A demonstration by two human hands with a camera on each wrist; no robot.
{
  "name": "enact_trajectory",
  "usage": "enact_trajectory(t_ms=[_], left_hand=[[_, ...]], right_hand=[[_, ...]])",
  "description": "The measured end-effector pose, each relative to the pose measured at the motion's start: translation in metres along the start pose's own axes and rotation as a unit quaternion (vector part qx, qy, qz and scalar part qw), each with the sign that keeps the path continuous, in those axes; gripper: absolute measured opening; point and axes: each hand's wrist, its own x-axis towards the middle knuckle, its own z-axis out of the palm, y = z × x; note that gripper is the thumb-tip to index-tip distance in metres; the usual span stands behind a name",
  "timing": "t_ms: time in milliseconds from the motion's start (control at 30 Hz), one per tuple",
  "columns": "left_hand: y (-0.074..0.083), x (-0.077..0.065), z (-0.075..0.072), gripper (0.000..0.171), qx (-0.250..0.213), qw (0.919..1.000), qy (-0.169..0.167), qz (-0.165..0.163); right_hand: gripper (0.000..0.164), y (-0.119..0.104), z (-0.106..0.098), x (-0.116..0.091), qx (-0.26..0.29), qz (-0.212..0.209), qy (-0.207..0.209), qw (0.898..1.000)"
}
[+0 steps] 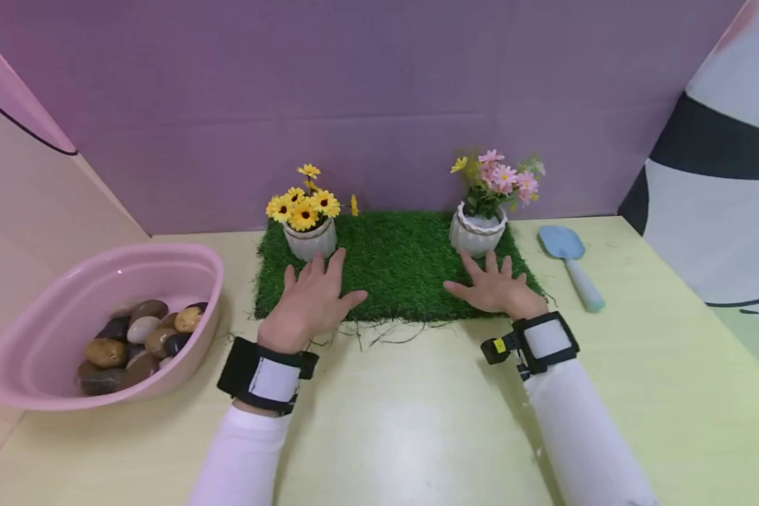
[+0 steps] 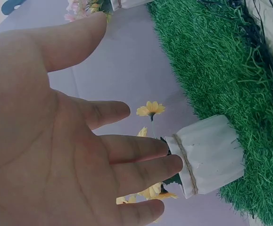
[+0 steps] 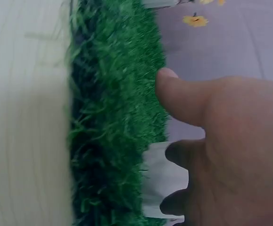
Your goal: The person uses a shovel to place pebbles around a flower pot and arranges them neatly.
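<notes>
Spread fingers mark my left hand (image 1: 310, 299), which hovers over the left front part of the green turf mat (image 1: 395, 260) and holds nothing. Just beyond its fingertips stands a white pot (image 1: 313, 240) of yellow flowers (image 1: 303, 211); in the left wrist view the palm shows bare beside that pot (image 2: 211, 155). On the other side, my right hand (image 1: 495, 289) is also spread and bare, over the mat's right front. Near its fingertips is a second white pot (image 1: 477, 235), with pink flowers (image 1: 502, 177). Whether any fingertip touches a pot, I cannot tell.
A pink basin (image 1: 34, 330) with several smooth stones (image 1: 142, 330) stands on the left of the pale wooden table (image 1: 386, 422). To the right of the mat lies a small blue trowel (image 1: 569, 260). A purple wall (image 1: 392, 105) rises behind the mat.
</notes>
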Motion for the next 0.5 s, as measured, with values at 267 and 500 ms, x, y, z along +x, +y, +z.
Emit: enact_trajectory(t_ms=[267, 500], left_hand=[[0.002, 0.001, 0.0, 0.082, -0.004, 1.0, 0.003, -0.001], [0.0, 0.001, 0.0, 0.081, -0.006, 1.0, -0.001, 0.001]], right_hand=[[0.083, 0.011, 0.001, 0.013, -0.007, 0.025, -0.007, 1.0], [0.089, 0.014, 0.004, 0.021, -0.03, 0.03, -0.046, 0.998]])
